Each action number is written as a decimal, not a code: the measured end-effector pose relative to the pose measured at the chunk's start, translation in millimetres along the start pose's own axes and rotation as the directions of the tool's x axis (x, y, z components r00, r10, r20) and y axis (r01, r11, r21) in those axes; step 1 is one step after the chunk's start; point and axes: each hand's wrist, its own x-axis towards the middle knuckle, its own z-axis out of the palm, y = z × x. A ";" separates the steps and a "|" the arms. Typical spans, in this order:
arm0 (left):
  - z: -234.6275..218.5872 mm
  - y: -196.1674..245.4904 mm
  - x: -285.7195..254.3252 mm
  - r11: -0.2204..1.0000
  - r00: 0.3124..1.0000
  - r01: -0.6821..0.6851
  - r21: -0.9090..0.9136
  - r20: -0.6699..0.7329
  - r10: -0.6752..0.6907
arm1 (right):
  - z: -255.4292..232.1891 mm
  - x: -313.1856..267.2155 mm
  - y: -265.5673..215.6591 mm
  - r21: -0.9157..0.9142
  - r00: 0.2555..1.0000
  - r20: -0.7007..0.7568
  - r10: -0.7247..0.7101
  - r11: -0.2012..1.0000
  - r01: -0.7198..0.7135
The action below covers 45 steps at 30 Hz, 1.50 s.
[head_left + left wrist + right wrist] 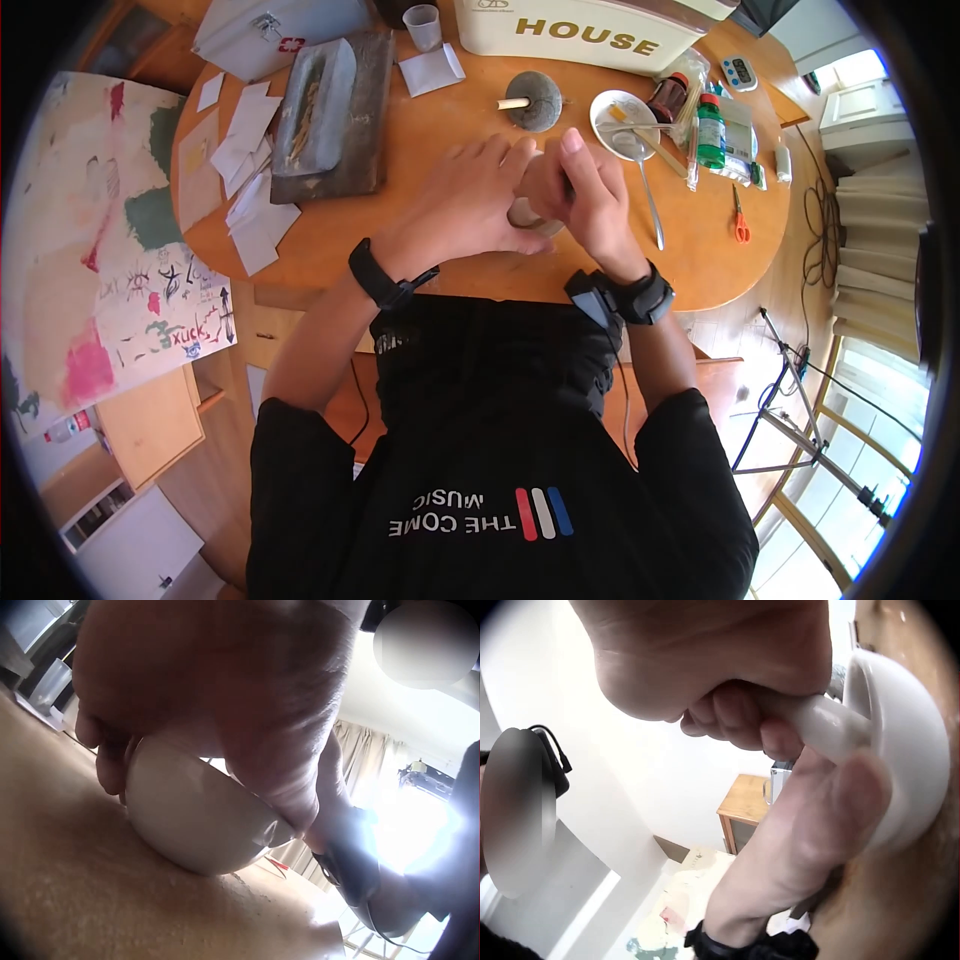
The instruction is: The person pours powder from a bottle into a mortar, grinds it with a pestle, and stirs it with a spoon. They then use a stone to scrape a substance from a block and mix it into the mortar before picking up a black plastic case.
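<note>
A white bowl (pixel 195 814) stands tilted on the wooden table (pixel 90 892) in the left wrist view. My left hand (pixel 460 205) grips its rim, thumb on the near side and fingers on the far side. My right hand (pixel 585 190) is curled round a white pestle (pixel 829 724), whose lower end goes into the bowl (pixel 911 750) in the right wrist view. What lies inside the bowl is hidden by the hands.
Beyond the hands are a grey round stone (pixel 540 105) with a wooden stick and a white dish (pixel 622 125) with a spoon. Bottles (pixel 711 135) and scissors (pixel 739 222) lie right; papers (pixel 240 140) and a dark tray (pixel 365 120) left; a HOUSE box (pixel 590 35) behind.
</note>
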 end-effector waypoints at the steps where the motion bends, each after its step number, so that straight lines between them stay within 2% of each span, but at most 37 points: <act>1: -2.2 0.9 0.3 1.000 1.000 0.018 0.010 0.018 -0.018 | 0.9 -2.8 -6.5 -0.146 0.995 -0.026 -0.096 0.985 0.091; 4: -2.6 1.5 -0.7 1.000 0.999 -0.002 0.021 -0.035 0.003 | -5.3 6.1 3.6 -0.149 0.956 -0.066 -0.286 0.950 0.274; 5: -3.9 2.2 0.4 1.000 1.000 0.010 0.011 -0.002 -0.010 | -1.4 10.5 8.9 -0.090 0.947 -0.133 -0.291 0.956 0.281; 8: -9.7 4.9 2.7 0.999 0.993 0.049 0.023 0.105 -0.051 | 16.6 15.3 15.6 0.160 0.956 -0.193 -0.221 0.954 0.253; 10: -14.9 6.5 3.9 0.994 0.979 0.071 0.084 0.183 -0.085 | 15.1 7.3 11.9 0.149 0.976 -0.135 -0.170 0.970 0.190; 12: -10.7 5.1 2.0 0.996 0.994 0.054 0.073 0.093 -0.061 | 7.8 -5.0 4.5 0.184 0.995 -0.066 -0.072 0.979 0.083; 13: -11.1 6.4 2.1 0.997 0.998 0.045 0.069 0.046 -0.048 | -0.1 -10.4 1.8 0.029 0.993 -0.056 -0.105 0.994 0.107; 16: -17.3 13.8 2.4 0.990 0.985 0.127 0.054 0.113 -0.132 | -8.6 -3.5 4.8 -0.065 0.952 -0.122 -0.282 0.959 0.276; 17: -17.0 13.0 3.2 0.992 0.985 0.114 0.058 0.126 -0.120 | -3.7 0.6 9.5 -0.092 0.934 -0.164 -0.318 0.947 0.307; 20: -17.6 8.7 4.1 0.994 0.982 0.097 0.057 0.160 -0.105 | 17.5 11.2 17.0 0.066 0.909 -0.262 -0.325 0.933 0.353; 21: -19.1 9.1 3.9 0.994 0.980 0.101 0.050 0.170 -0.108 | 20.9 12.2 19.3 0.157 0.922 -0.276 -0.271 0.934 0.322; 24: -18.0 8.4 2.7 0.994 0.983 0.098 0.055 0.150 -0.105 | 14.1 0.9 16.1 0.243 0.975 -0.151 -0.162 0.950 0.196; 27: -15.0 9.0 1.6 0.991 0.990 0.088 0.104 0.100 -0.098 | -4.2 -7.4 -0.7 0.088 0.992 -0.080 -0.100 0.990 0.107; 30: -12.0 6.6 -0.4 0.993 0.995 0.064 0.096 0.073 -0.071 | -20.9 13.8 1.2 0.031 0.966 -0.122 -0.226 0.972 0.232; 31: -12.2 6.0 0.8 0.995 0.996 0.051 0.084 0.064 -0.056 | -21.4 23.5 6.1 0.170 0.962 -0.095 -0.256 0.948 0.269; 34: -24.2 13.3 8.4 0.984 0.947 0.140 0.114 0.274 -0.166 | 1.5 29.3 14.4 0.204 0.957 -0.147 -0.248 0.940 0.275; 37: -20.2 8.1 8.2 0.986 0.937 0.142 0.087 0.310 -0.162 | 3.8 18.7 11.9 0.343 0.994 -0.010 -0.109 0.933 0.106; 38: -16.5 6.0 6.1 0.990 0.960 0.122 0.072 0.246 -0.136 | 0.3 13.4 9.4 0.372 0.997 0.046 -0.067 0.927 0.045; 39: -12.6 3.9 4.0 0.993 0.978 0.099 0.059 0.180 -0.108 | -4.4 8.5 7.1 0.322 1.000 0.006 -0.012 0.947 0.010; 40: -10.1 3.0 2.2 0.996 0.990 0.075 0.046 0.113 -0.079 | -9.7 7.4 5.2 0.285 0.997 -0.028 -0.078 0.955 0.082; 43: -7.7 4.0 0.0 0.998 0.997 0.062 0.028 0.055 -0.063 | -18.5 13.2 4.5 0.209 0.956 -0.109 -0.273 0.934 0.290; 45: -11.7 6.9 2.2 0.995 0.988 0.103 0.010 0.114 -0.103 | -6.5 18.8 12.1 0.164 0.940 -0.164 -0.299 0.931 0.325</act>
